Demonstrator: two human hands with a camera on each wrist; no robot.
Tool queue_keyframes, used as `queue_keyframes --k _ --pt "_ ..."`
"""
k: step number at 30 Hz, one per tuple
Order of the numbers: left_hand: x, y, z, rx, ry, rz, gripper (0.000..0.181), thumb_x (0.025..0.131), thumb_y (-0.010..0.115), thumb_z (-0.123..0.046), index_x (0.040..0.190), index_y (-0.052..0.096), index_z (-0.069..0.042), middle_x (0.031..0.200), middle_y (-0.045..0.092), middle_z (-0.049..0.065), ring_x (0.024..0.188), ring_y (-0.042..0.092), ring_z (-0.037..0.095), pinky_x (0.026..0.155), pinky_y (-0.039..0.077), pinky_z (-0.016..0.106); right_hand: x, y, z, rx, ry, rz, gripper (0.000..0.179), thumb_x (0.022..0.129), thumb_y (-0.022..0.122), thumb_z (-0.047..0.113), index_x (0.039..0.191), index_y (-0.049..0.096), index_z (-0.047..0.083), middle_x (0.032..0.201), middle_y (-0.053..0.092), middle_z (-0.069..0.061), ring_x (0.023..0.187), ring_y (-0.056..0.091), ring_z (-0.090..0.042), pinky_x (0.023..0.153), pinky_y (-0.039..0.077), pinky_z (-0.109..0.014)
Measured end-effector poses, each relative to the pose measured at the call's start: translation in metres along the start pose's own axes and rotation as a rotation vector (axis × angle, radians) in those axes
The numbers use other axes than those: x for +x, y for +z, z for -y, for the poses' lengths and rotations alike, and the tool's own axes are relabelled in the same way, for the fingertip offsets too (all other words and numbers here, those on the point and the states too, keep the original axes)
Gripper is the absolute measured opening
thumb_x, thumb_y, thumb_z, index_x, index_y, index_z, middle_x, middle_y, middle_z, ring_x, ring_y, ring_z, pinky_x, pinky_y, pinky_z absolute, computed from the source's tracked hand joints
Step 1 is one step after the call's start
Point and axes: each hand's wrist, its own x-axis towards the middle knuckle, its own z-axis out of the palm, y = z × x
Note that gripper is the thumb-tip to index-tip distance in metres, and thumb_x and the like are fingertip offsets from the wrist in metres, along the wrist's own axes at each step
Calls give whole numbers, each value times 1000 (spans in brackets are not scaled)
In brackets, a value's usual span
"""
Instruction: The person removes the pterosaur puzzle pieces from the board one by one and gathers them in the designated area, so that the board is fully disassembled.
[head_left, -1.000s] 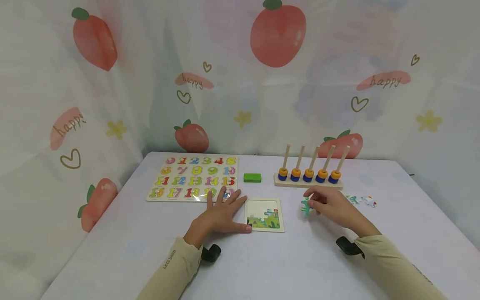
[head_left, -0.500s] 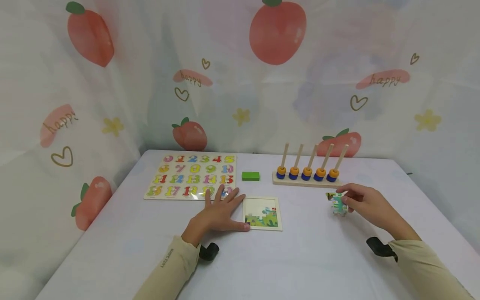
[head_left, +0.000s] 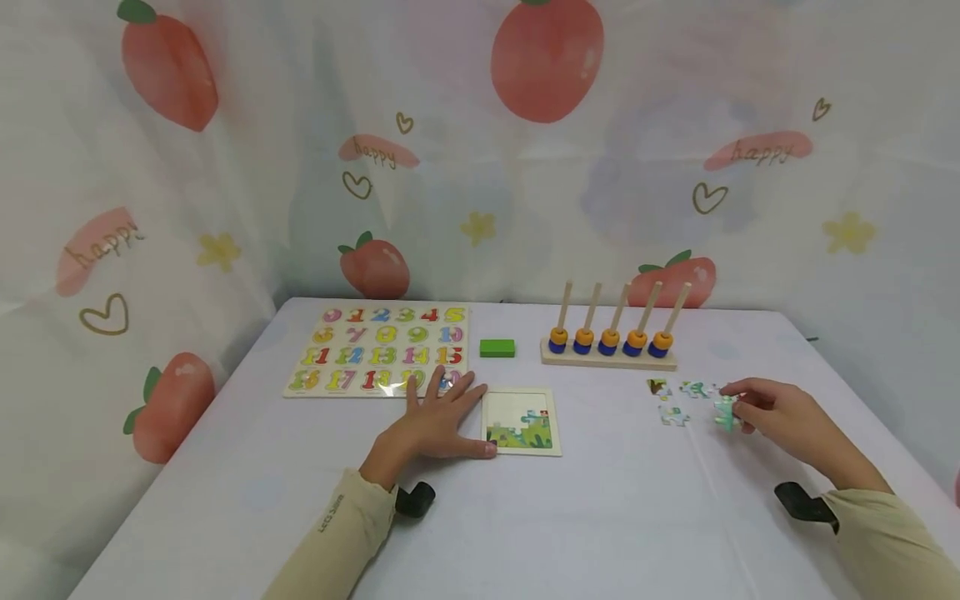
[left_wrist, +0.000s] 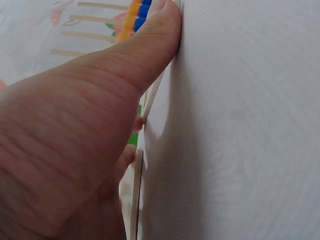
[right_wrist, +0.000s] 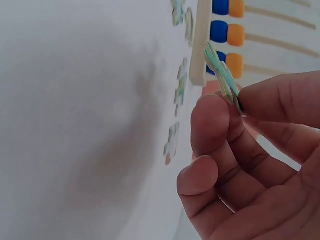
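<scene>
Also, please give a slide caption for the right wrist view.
Right hand pinches a puzzle piece, with blue and orange beads beyond.

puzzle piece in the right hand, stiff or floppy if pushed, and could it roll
The puzzle piece is probably stiff: it sticks out unbent from the right hand. It looks thin, so likely light. Its flat shape suggests sliding rather than rolling.

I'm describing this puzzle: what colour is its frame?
The frame is cream, clearest in the head view.
</scene>
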Motion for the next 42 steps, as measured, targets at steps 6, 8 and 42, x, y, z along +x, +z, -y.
queue_keyframes --k 6,8,42 --pt "-2 -2 1 -28 7 -4 105 85 74 -77 170 32 -32 179 15 -3 163 -12 39 120 -16 71 -2 0 -11 5 10 9 28 107 56 6 128 65 -10 81 63 -3 71 54 -17 60 45 -27" --pt "-3 -3 0 -33 7 -1 105 85 74 -76 170 32 -32 179 15 -3 163 -12 39 120 -17 71 -3 1 -14 20 22 21 28 107 56 5 127 65 -11 81 62 -3 71 54 -17 60 46 -27" --pt "-2 -2 -1 -27 9 -3 103 86 73 -75 170 33 -31 179 16 -2 163 -11 39 121 -15 71 25 22 -6 -116 25 10 11 101 68 6 100 65 -5 83 60 -7 78 55 -27 64 48 -35"
